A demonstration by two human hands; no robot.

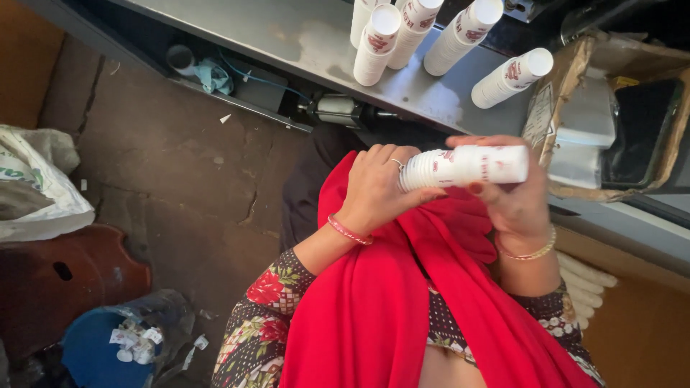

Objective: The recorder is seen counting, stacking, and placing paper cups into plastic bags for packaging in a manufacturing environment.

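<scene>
Centrally, right of the frame's middle, a stack of white paper cups (463, 166) is held lying sideways between both hands. Its left end is wrapped by the left hand (377, 185), fingers curled shut around it; its right part is gripped from behind by the right hand (512, 197). Further cup stacks (424, 36) are seen on the grey metal shelf (302, 36) at the top, with an open cardboard box (611, 115) at upper right.

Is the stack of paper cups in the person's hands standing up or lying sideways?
Sideways. The white stack of paper cups lies level, with the left hand at one end and the right hand underneath.
</scene>
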